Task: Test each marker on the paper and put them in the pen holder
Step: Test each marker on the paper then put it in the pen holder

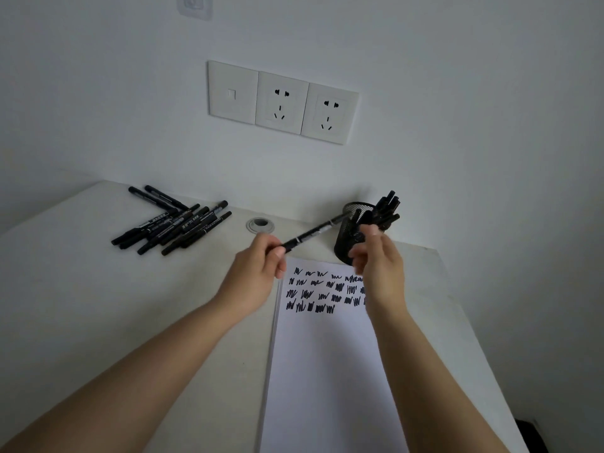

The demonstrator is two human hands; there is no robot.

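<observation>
Marker (312,235) label print seemingly illegible

Dim, flat, bluish-grey light falls evenly across the scene, casting only faint, soft shadows and no glare. Wide-angle distortion bends the white rectangular wall socket plates (283,102). Slight motion blur softens fingertips; corners darken.

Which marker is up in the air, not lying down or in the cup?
The marker that the left hand pinches. The pile lies on the desk; others stand in the holder.
</observation>
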